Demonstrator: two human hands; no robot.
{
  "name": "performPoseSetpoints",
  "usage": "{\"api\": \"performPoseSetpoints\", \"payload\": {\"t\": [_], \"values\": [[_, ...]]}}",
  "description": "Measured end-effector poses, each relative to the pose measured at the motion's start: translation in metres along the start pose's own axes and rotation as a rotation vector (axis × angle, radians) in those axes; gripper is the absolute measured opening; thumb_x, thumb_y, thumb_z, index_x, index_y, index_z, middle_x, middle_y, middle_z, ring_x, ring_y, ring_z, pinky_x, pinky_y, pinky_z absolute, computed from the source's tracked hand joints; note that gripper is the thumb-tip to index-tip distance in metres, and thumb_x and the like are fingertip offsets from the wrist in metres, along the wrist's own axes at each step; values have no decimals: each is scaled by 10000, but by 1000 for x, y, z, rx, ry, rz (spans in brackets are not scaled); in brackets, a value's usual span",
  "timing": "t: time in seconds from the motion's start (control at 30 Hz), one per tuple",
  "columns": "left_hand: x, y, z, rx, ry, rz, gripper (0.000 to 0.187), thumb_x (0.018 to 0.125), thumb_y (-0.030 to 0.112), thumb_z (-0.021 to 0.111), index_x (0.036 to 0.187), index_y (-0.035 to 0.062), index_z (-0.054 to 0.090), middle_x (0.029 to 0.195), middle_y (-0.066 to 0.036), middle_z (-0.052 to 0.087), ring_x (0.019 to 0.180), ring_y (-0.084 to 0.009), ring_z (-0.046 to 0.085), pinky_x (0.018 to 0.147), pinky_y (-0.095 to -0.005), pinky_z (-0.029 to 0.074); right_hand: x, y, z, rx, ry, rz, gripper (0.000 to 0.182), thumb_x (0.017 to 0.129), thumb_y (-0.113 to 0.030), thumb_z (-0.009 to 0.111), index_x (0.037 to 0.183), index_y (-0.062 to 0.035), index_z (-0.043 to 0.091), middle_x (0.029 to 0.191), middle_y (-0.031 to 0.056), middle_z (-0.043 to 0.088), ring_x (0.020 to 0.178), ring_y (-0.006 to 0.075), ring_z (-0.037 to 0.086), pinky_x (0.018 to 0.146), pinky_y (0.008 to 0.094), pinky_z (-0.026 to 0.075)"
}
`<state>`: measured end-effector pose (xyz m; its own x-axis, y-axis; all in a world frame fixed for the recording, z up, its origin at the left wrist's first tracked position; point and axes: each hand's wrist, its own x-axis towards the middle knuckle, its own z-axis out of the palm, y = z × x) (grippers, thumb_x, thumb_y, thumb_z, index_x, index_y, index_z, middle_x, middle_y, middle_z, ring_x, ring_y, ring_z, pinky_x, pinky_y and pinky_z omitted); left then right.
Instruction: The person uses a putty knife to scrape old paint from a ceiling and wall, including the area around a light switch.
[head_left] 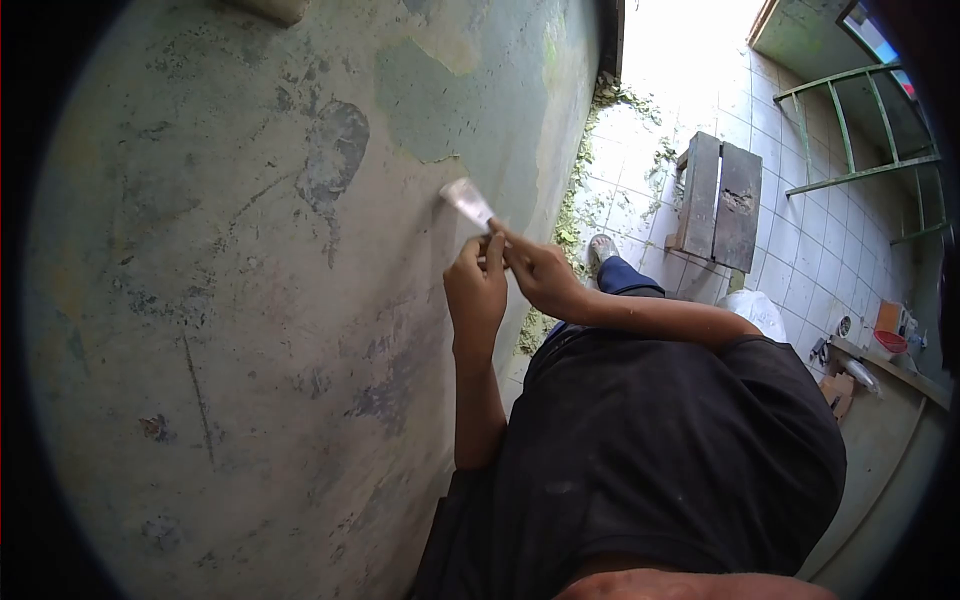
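A scraper [466,201] with a wide, light-coloured blade points up and to the left, its blade against or very close to the wall [250,400]. My right hand [545,277] is closed around its handle, with a finger stretched along it toward the blade. Closed at the lower end of the same handle is my left hand [476,288]; the fingers hide most of the grip. Just above the blade runs the ragged edge of a greenish paint patch [430,105]. The bared wall around it looks grey-beige, with dark stains and scratches.
Peeled paint flakes [570,215] lie along the wall's foot on the white tiled floor [790,245]. A low wooden bench [737,205] stands beside my foot. Further right are a green metal frame [850,180], a white bag [757,312] and a red container [888,342].
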<state>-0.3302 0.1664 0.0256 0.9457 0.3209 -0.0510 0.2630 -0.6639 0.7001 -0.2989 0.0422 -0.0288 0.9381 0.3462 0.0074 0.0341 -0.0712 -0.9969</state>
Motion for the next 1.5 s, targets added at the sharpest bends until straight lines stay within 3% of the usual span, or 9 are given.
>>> {"api": "performPoseSetpoints", "payload": {"t": [0.07, 0.1, 0.27, 0.33, 0.47, 0.73, 1.07, 1.23, 1.5], "values": [[-10, -19, -1, -135, -68, -78, 431, 1085, 338, 587, 1041, -75, 701, 903, -197, 764, 798, -259, 791, 667, -354, 612, 7, 6, 2, -88, 0, -174, 515, 1044, -97, 575, 1550, -61, 486, 772, 250, 615, 621, 227, 644, 628, 397, 493], [-13, -26, -3, -136, -112, -161, 438, 1088, 348, 579, 1058, -71, 700, 942, -196, 764, 811, -261, 793, 670, -354, 625, 19, -10, -3, -59, 29, -85, 492, 1058, -98, 588, 1545, -86, 516, 609, 130, 440, 535, 124, 411, 519, 331, 385], [-34, -58, -8, -138, -157, -262, 453, 1101, 372, 554, 1133, -59, 689, 1012, -184, 765, 828, -260, 796, 658, -338, 636, -2, 19, 32, -43, 120, -392, 486, 1058, -101, 593, 1539, -97, 527, 617, 163, 442, 521, 153, 423, 524, 360, 385], [-43, -64, -7, -127, -159, -274, 447, 1105, 368, 542, 1164, -54, 679, 1018, -180, 763, 828, -259, 796, 642, -328, 634, 18, -17, 15, -94, 68, -22, 500, 1056, -102, 591, 1550, -103, 516, 663, 190, 527, 541, 179, 488, 566, 345, 434], [-54, -68, -1, -150, -149, -308, 428, 1101, 325, 538, 1152, -79, 672, 1035, -231, 748, 765, -263, 788, 628, -356, 600, -11, 14, 48, 0, 99, -259, 500, 1056, -125, 589, 1549, -100, 505, 710, 220, 556, 564, 247, 510, 610, 349, 457], [-70, -78, 5, -117, -151, -250, 311, 1076, 223, 581, 1157, -63, 671, 1065, -224, 742, 756, -280, 784, 666, -382, 592, 2, -10, 20, -29, 29, -52, 450, 1103, -232, 560, 1534, -107, 541, 647, -25, 400, 605, 46, 381, 534, 268, 364], [-63, -89, 14, -69, -141, -155, 294, 1067, 210, 587, 1147, -58, 678, 1068, -248, 735, 729, -318, 768, 774, -424, 574, 9, -13, 24, -43, 88, -42, 422, 1095, -204, 570, 1506, -111, 579, 597, 28, 364, 552, 57, 349, 491, 304, 334], [-58, -92, 12, -2, -182, -113, 312, 1077, 219, 581, 1188, -59, 669, 1093, -197, 741, 804, -271, 791, 610, -345, 634, -4, -20, 23, -41, 26, -106, 440, 1099, -208, 565, 1528, -109, 548, 603, 26, 350, 560, 55, 338, 492, 297, 340], [-63, -97, 10, -69, -118, -141, 286, 1059, 206, 594, 1122, -61, 673, 1047, -226, 741, 733, -304, 770, 781, -419, 567, -12, -14, 27, -22, -5, -99, 454, 1101, -246, 562, 1535, -112, 538, 652, 64, 509, 580, 58, 443, 530, 286, 422]]}}
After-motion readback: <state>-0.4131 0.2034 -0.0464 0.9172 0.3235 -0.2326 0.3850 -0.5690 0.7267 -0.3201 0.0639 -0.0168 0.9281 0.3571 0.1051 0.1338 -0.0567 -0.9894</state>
